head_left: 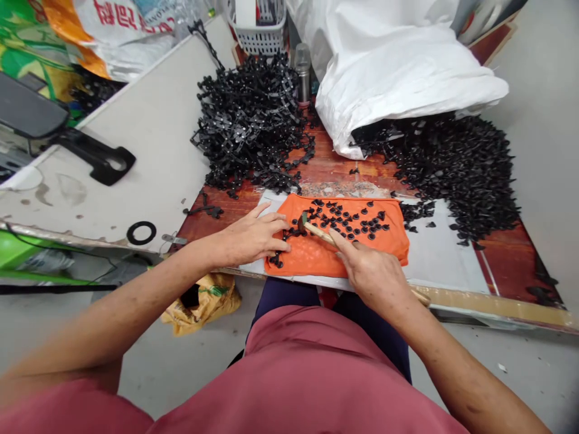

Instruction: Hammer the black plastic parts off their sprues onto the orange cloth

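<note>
My right hand (373, 271) grips the pale wooden handle of a small hammer (319, 232). The hammer's dark head is over the left part of an orange cloth (312, 256), close to some black parts. Several small black plastic pieces (348, 226), with round bases and pointed stems, lie scattered on this cloth. My left hand (256, 235) rests at the cloth's left edge with fingers apart and thumb stretched out. Its fingertips touch or nearly touch a row of black pieces (277, 259); whether they press on any, I cannot tell.
Behind the cloth on the left rises a tangled heap of black strips (253, 120). Loose black pieces (461, 163) spill from a white sack (407, 66) at right. A clear bottle (303, 75) and white basket (260, 36) stand behind. A black-handled machine (99, 157) is at left.
</note>
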The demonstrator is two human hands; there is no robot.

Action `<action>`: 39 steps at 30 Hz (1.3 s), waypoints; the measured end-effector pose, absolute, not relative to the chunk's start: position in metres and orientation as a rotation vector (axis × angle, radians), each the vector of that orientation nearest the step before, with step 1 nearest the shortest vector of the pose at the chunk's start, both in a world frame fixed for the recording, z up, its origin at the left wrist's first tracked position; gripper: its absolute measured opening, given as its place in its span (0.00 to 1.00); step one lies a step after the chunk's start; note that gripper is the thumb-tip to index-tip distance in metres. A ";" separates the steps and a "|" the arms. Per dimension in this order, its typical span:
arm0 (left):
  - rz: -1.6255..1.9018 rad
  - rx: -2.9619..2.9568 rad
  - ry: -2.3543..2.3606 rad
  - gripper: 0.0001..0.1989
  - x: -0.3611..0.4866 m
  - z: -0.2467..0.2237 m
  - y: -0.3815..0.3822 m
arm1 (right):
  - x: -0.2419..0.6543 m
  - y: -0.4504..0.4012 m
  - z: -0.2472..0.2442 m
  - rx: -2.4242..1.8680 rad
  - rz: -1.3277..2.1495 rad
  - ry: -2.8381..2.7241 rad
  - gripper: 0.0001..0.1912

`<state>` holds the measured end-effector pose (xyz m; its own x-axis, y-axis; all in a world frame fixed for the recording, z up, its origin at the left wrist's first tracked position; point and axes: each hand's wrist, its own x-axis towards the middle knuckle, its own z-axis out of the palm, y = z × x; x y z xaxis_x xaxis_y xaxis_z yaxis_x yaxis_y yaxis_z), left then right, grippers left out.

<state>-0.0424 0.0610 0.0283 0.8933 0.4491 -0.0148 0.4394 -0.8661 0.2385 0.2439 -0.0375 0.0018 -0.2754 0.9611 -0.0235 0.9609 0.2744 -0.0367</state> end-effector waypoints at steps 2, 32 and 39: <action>0.099 2.840 0.674 0.11 -0.044 0.026 0.061 | 0.242 -0.041 0.004 -1.875 0.120 -2.458 0.33; 0.584 1.318 0.841 0.27 0.046 -0.015 -0.016 | 0.232 -0.047 -0.015 -1.360 0.907 -1.279 0.11; 0.543 1.317 0.796 0.21 0.048 -0.017 -0.021 | 0.228 -0.049 -0.017 -1.417 0.896 -1.345 0.06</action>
